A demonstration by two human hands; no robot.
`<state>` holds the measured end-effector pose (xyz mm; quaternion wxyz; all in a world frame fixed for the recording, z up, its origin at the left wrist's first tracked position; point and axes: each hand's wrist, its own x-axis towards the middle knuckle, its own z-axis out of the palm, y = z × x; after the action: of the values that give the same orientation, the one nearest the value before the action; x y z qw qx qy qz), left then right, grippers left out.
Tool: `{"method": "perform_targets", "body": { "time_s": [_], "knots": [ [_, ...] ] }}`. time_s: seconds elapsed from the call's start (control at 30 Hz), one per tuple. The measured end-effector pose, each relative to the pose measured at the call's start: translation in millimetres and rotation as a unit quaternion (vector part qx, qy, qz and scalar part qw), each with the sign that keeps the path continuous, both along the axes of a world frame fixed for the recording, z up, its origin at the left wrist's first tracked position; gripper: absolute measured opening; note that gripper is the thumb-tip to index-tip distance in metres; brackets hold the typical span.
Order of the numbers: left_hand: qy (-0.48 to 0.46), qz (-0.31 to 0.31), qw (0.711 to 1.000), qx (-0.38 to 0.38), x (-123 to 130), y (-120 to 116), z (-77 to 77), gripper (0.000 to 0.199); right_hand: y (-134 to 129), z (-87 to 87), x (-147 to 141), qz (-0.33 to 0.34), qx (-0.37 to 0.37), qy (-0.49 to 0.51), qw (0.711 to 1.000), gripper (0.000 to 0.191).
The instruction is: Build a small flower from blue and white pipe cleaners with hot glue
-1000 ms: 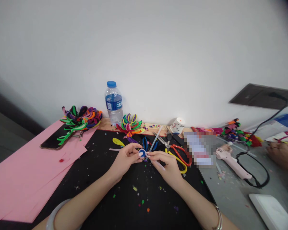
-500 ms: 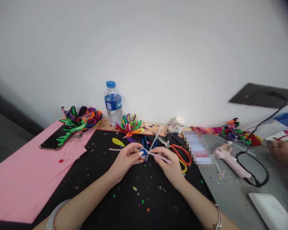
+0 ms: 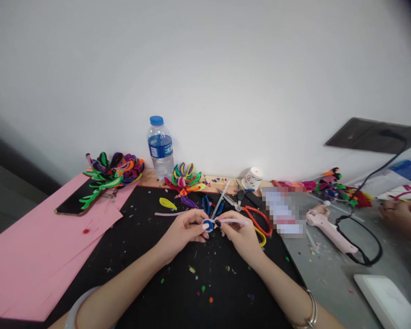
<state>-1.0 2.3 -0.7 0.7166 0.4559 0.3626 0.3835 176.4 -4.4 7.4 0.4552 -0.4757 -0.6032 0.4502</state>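
Observation:
In the middle of the black mat (image 3: 178,292), my left hand (image 3: 183,233) is closed around a small blue pipe-cleaner coil (image 3: 208,225), thumb pressed on its face. A pale pink pipe cleaner (image 3: 236,221) runs around the coil's rim, and its free end points right. My right hand (image 3: 239,237) pinches this strip close to the coil, so both hands nearly meet. The strip's other end shows left of my left hand. Just beyond lie a yellow loop (image 3: 167,204), a purple loop (image 3: 189,202) and blue loops (image 3: 206,204).
Red-handled scissors (image 3: 258,217) and a glue stick (image 3: 221,198) lie by my right hand. Behind stand a water bottle (image 3: 160,148) and a paper cup (image 3: 252,179). Pink sheets (image 3: 55,256) and a phone (image 3: 75,201) are left; a glue gun (image 3: 332,230) and another person's hand (image 3: 402,214) are right.
The blue coil has shifted slightly right and down and turned more toward me. My right fingers have moved in close to it, and the strip's free end now points more level.

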Motion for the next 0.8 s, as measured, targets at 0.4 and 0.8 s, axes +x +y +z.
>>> {"method": "perform_targets", "body": {
  "time_s": [0.4, 0.8],
  "knots": [
    [0.015, -0.021, 1.0, 0.014, 1.8, -2.0, 5.3, 0.022, -0.8, -2.7, -0.9, 0.02, 0.01, 0.036, 0.999, 0.012],
    [0.011, -0.029, 0.998, 0.046, 1.8, 0.3, -1.5, 0.018, -3.0, -2.1, 0.9, 0.014, -0.015, 0.05, 0.999, 0.012]
  ]
}}
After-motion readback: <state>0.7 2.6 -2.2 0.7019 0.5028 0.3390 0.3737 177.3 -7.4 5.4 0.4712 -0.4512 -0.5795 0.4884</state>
